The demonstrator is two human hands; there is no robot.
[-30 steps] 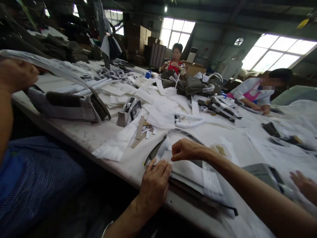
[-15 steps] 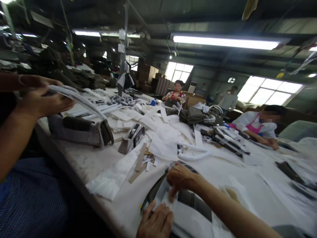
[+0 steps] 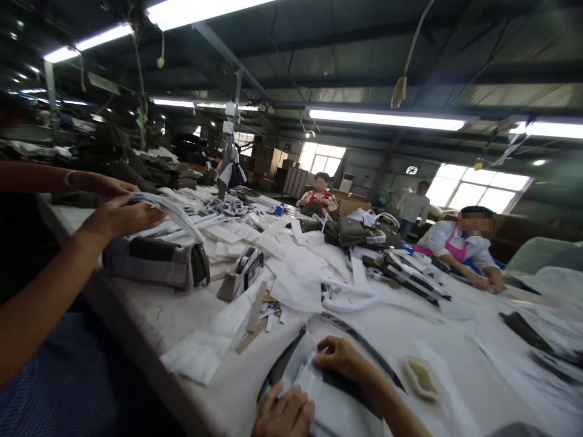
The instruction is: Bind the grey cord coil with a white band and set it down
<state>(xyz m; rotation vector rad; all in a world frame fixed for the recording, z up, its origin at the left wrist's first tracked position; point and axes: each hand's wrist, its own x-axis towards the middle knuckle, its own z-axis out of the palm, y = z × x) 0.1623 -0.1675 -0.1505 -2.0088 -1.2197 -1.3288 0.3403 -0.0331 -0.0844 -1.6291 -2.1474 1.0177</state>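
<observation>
Dark-grey strap [image 3: 377, 353] now shows more beyond the right hand [image 3: 339, 359].

This is a factory workshop where bags [image 3: 150, 264] are worked on. A long table [image 3: 136, 309] carries them among white sheets [image 3: 298, 279] and a tape dispenser [image 3: 241, 276]. People in aprons, one pink [image 3: 456, 250] at the right, work around it. Strip lights [image 3: 387, 119] hang under a dark beamed roof [image 3: 346, 57]; cartons [image 3: 268, 161] stack up at the far side, near big paned windows [image 3: 478, 187].

Room over tabletop [image 3: 146, 306] at left, tape dispenser [image 3: 237, 278], cardboard strips [image 3: 257, 308], white sheets [image 3: 298, 282] blocking ahead
</observation>
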